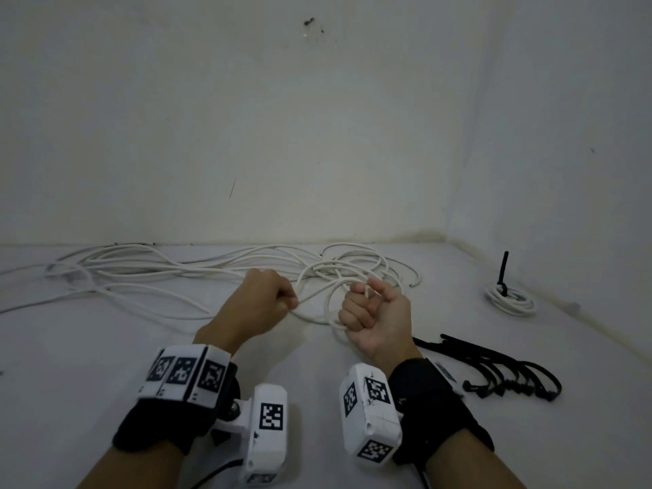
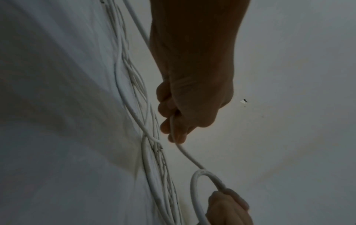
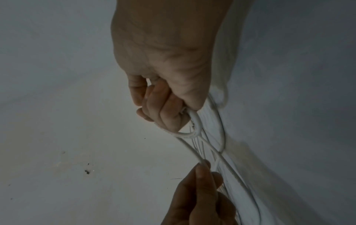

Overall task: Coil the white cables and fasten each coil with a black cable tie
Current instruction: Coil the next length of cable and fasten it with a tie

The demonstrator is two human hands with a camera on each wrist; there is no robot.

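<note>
A long white cable (image 1: 148, 273) sprawls in loose loops along the back of the white table (image 1: 106, 365). My left hand (image 1: 263, 298) is fisted round one strand of it (image 2: 189, 156), which runs across to my right hand (image 1: 370, 308). My right hand, palm up, grips a small coil of the same cable (image 1: 335, 305), whose loops (image 3: 194, 129) pass through its curled fingers (image 3: 163, 106). A finished coil (image 1: 510, 300) with a black tie standing up from it lies at the far right. Loose black cable ties (image 1: 501, 368) lie beside my right wrist.
The table meets pale walls at the back and the right, forming a corner (image 1: 446, 238). White camera units with black square markers sit on both wrists (image 1: 268, 432). Bare table surface lies in front of my hands.
</note>
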